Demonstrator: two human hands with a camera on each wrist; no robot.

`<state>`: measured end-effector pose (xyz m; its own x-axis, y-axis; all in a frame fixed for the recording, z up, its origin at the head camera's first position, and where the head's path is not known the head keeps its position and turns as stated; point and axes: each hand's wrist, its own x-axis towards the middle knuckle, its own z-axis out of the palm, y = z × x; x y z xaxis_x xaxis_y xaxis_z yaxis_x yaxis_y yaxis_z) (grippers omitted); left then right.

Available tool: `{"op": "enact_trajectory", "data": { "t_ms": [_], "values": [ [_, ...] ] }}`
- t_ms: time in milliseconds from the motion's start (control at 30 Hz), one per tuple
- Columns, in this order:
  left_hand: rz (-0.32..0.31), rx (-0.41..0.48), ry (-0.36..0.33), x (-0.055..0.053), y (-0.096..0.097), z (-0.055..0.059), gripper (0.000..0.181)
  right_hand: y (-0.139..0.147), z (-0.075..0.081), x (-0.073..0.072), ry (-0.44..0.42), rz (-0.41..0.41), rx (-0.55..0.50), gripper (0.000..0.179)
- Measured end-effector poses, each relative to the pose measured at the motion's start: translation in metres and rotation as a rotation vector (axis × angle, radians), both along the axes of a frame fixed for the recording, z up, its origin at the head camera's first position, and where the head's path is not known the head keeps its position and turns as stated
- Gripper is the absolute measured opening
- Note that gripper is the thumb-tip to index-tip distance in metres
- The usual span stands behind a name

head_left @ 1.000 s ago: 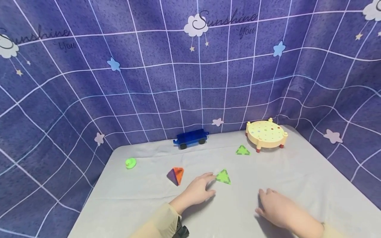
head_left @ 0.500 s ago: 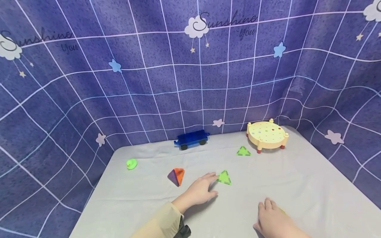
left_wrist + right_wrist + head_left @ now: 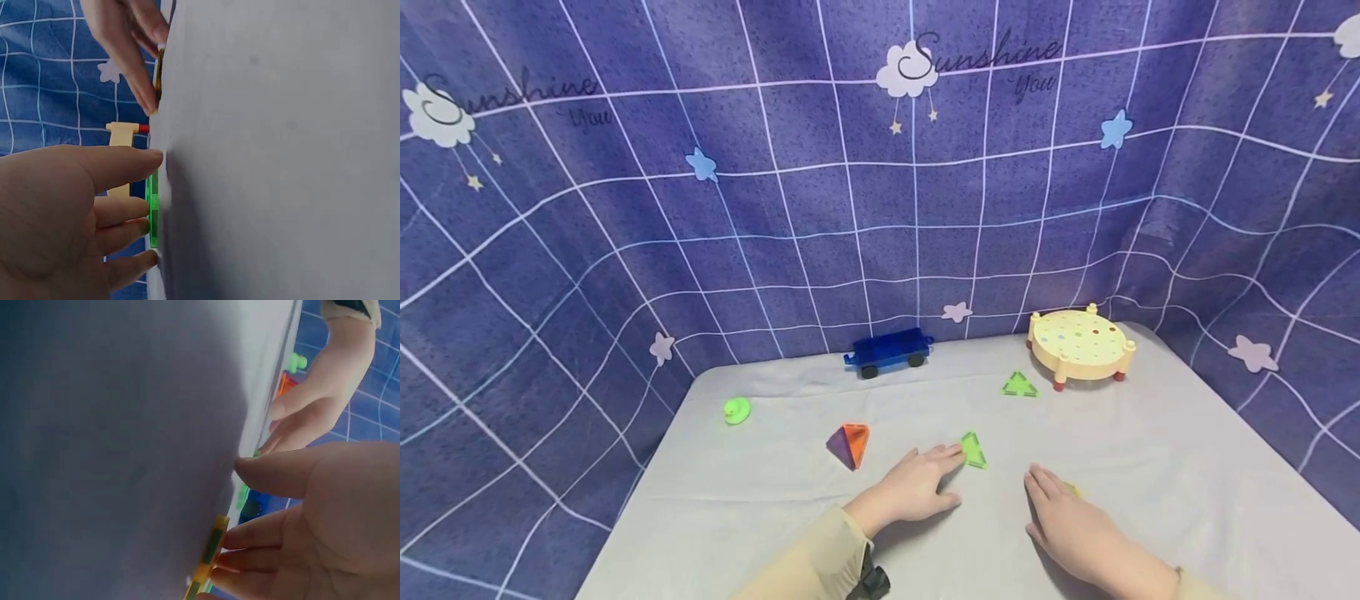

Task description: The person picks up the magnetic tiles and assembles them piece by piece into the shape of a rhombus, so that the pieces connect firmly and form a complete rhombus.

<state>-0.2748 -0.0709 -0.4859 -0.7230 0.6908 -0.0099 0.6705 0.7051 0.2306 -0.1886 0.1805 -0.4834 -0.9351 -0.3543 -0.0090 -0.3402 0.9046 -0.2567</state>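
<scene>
My left hand (image 3: 917,486) rests palm down mid-table, its straight fingertips on the left corner of a green translucent triangle tile (image 3: 974,451); the left wrist view also shows this tile (image 3: 154,212) at the fingertips. To the right lies my right hand (image 3: 1071,525), fingers stretched out and touching a yellow translucent tile (image 3: 1072,489). Most of that tile is hidden by the hand in the head view. From the right wrist, the yellow tile (image 3: 212,550) stands out along the fingertips, and its full shape cannot be told.
A second green triangle tile (image 3: 1020,386) lies farther back, near a round cream pegboard on legs (image 3: 1081,343). A blue wagon (image 3: 891,352) stands by the curtain (image 3: 790,208). An orange and purple triangular piece (image 3: 847,446) and a green toy duck (image 3: 737,410) are at left.
My right hand drew back toward the near edge, then moved forward and left with the yellow tile at its fingers. My left fingers now cover more of the green triangle's corner.
</scene>
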Motion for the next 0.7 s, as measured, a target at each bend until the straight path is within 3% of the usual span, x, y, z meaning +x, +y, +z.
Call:
{"op": "enact_trajectory", "data": {
  "t_ms": [200,433,700],
  "values": [
    [0.035,0.005,-0.007,0.004,-0.011,0.001,0.065,0.000,-0.002,-0.015,0.054,0.047,-0.013,0.060],
    [0.097,0.040,-0.016,0.012,-0.049,0.001,0.064,-0.010,0.004,-0.031,0.067,0.096,-0.020,0.059],
    [0.105,0.055,0.000,0.025,-0.077,0.006,0.060,-0.031,0.008,-0.044,0.043,0.111,-0.016,0.059]
  ]
}}
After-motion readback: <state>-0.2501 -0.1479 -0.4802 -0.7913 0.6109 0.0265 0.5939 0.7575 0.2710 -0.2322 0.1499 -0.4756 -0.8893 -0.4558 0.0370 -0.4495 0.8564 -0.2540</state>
